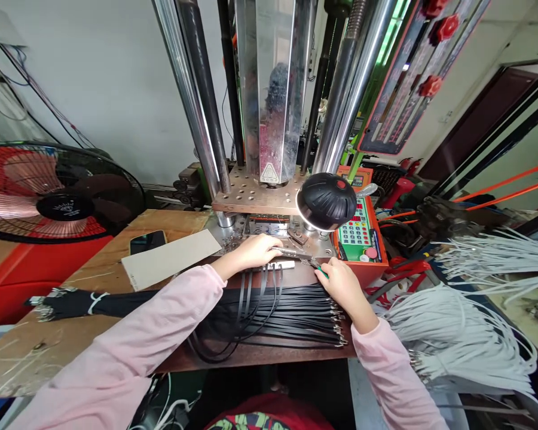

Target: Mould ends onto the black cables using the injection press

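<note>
Below the lamp, hands (301, 269) angled inward

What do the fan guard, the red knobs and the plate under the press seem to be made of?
Fan guard: probably metal wire with a dark finish, judging by its thin, evenly spaced ribs.
Red knobs: likely molded plastic, from their bright color and lobed shape.
Drilled plate: looks like bare machined metal, dull with brownish patches; which metal, I can't tell.
</note>
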The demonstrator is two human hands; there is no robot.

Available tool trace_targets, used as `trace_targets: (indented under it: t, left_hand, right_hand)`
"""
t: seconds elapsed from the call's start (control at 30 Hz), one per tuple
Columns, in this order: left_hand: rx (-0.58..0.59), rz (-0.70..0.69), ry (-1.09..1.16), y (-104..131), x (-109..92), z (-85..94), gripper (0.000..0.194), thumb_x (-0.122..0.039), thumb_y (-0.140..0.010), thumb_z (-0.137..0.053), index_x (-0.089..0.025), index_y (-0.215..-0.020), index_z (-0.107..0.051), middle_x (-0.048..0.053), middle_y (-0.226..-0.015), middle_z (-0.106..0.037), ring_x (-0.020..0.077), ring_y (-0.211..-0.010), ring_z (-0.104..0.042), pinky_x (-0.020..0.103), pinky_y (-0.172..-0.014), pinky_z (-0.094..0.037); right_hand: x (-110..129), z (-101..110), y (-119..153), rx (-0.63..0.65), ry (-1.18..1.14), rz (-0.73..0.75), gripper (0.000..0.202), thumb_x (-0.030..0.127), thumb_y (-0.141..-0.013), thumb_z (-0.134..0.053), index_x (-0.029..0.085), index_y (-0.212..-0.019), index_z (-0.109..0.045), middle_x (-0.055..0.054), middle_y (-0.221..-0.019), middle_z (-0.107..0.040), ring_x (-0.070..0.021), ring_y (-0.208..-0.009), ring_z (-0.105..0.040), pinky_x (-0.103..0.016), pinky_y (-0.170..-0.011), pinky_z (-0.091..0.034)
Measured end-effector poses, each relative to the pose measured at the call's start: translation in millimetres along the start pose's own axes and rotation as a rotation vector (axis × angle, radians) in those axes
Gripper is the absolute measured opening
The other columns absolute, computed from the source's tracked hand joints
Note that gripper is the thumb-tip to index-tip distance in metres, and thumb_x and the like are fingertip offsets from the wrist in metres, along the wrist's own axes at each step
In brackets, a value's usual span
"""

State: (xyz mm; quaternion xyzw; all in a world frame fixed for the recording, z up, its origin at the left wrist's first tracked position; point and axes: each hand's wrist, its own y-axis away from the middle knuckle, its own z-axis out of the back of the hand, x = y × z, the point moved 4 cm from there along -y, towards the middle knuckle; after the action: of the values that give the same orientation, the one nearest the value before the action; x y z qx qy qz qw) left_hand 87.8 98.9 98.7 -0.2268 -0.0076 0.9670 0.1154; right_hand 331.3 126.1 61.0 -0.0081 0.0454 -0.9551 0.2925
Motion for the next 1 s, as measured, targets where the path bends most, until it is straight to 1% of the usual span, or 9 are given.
trace_targets:
  t: [0.13, 0.33, 0.43, 0.57, 0.63, 0.7, 0.8, 0.9, 1.0]
  left_hand:
    - [0.053, 0.003, -0.018, -4, -4, -4.2, 0.027, -0.037, -0.090, -0.052, -0.021, -0.094, -0.075, 0.006, -0.089, -0.075, 0.0205, -0.080, -0.067, 0.027, -0.073, -0.047]
    - [0.083, 0.059, -0.045, -7, 4, 1.9, 0.025, -0.034, -0.087, -0.055, -0.021, -0.085, -0.075, 0.006, -0.080, -0.074, 0.0200, -0.071, -0.066, 0.027, -0.067, -0.046]
    - [0.052, 0.072, -0.020, -4, 14, 4.0, 0.026, -0.036, -0.087, -0.055, -0.021, -0.084, -0.076, 0.005, -0.080, -0.075, 0.0199, -0.071, -0.067, 0.027, -0.068, -0.046]
    - [0.009, 0.137, -0.017, 6, 37, 7.8, 0.027, -0.037, -0.087, -0.054, -0.021, -0.086, -0.076, 0.005, -0.087, -0.076, 0.0219, -0.079, -0.069, 0.028, -0.071, -0.047]
    - [-0.014, 0.142, 0.017, 11, 46, 9.3, 0.028, -0.038, -0.087, -0.053, -0.020, -0.089, -0.075, 0.005, -0.093, -0.077, 0.0229, -0.085, -0.069, 0.028, -0.074, -0.047]
    - [-0.056, 0.137, 0.071, 15, 52, 10.0, 0.031, -0.039, -0.088, -0.053, -0.020, -0.094, -0.076, 0.006, -0.099, -0.077, 0.0232, -0.090, -0.070, 0.029, -0.079, -0.048]
    - [-0.109, 0.180, 0.070, 18, 58, 9.0, 0.033, -0.039, -0.088, -0.051, -0.020, -0.101, -0.076, 0.007, -0.102, -0.077, 0.0240, -0.092, -0.070, 0.030, -0.081, -0.048]
    - [-0.114, 0.253, 0.020, 20, 62, 5.5, 0.033, -0.039, -0.088, -0.052, -0.020, -0.100, -0.076, 0.007, -0.100, -0.077, 0.0251, -0.090, -0.070, 0.030, -0.077, -0.049]
    - [-0.121, 0.268, 0.025, 22, 62, 1.3, 0.033, -0.041, -0.089, -0.051, -0.021, -0.099, -0.076, 0.006, -0.100, -0.077, 0.0252, -0.091, -0.070, 0.030, -0.076, -0.050]
  right_hand:
    - [3, -1, -2, 0.053, 0.046, 0.001, 0.032, 0.037, -0.101, -0.044, 0.019, -0.092, -0.069, -0.008, -0.099, -0.064, -0.0213, -0.094, -0.061, -0.030, -0.078, -0.041]
    - [4, 3, -1, 0.125, 0.059, 0.011, 0.029, 0.035, -0.100, -0.044, 0.019, -0.096, -0.068, -0.008, -0.101, -0.065, -0.0228, -0.094, -0.062, -0.031, -0.074, -0.041]
    - [0, 3, 2, 0.138, 0.048, -0.002, 0.028, 0.035, -0.100, -0.045, 0.019, -0.097, -0.068, -0.007, -0.100, -0.065, -0.0224, -0.094, -0.063, -0.031, -0.074, -0.040]
    - [-8, 7, 5, 0.135, -0.013, 0.030, 0.030, 0.036, -0.099, -0.047, 0.019, -0.093, -0.070, -0.007, -0.097, -0.066, -0.0196, -0.091, -0.063, -0.029, -0.075, -0.039]
    - [-12, 13, 5, 0.098, -0.051, 0.046, 0.033, 0.039, -0.100, -0.046, 0.019, -0.088, -0.071, -0.006, -0.093, -0.065, -0.0186, -0.091, -0.063, -0.028, -0.077, -0.039]
    - [-13, 20, 2, 0.023, -0.055, 0.033, 0.035, 0.041, -0.100, -0.046, 0.020, -0.086, -0.071, -0.006, -0.093, -0.064, -0.0191, -0.092, -0.062, -0.029, -0.080, -0.039]
    - [-4, 27, -8, -0.063, -0.021, 0.033, 0.035, 0.043, -0.099, -0.046, 0.021, -0.088, -0.072, -0.007, -0.096, -0.064, -0.0210, -0.096, -0.061, -0.031, -0.083, -0.039]
    - [14, 28, -25, -0.047, 0.013, 0.073, 0.036, 0.044, -0.098, -0.047, 0.021, -0.089, -0.073, -0.008, -0.097, -0.065, -0.0233, -0.098, -0.061, -0.033, -0.084, -0.040]
    - [31, 23, -43, -0.025, 0.041, 0.104, 0.037, 0.044, -0.098, -0.047, 0.019, -0.093, -0.074, -0.011, -0.102, -0.066, -0.0254, -0.100, -0.061, -0.035, -0.085, -0.042]
